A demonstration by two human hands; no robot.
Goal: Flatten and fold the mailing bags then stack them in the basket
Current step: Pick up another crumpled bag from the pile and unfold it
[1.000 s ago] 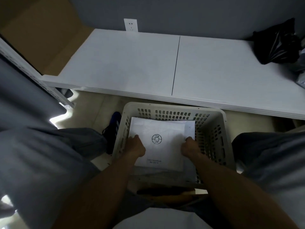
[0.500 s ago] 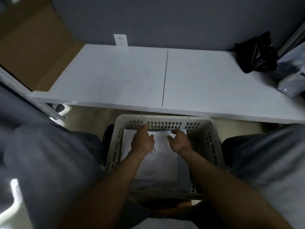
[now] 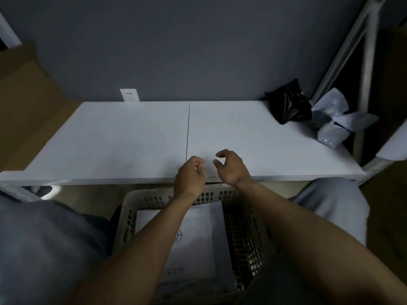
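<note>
Here, left hand and right hand loosely curled, empty, over table edge, folded mailing bag in basket below.

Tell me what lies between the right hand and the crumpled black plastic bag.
Only bare white tabletop lies between the right hand and the crumpled black plastic bag, in the head view.

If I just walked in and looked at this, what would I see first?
Probably the two bare hands, the left hand and the right hand, hovering empty over the near edge of the long white table. Below them, a pale plastic lattice basket holds a flat white folded mailing bag. At the table's far right corner sits a crumpled shiny black plastic bag.
</note>
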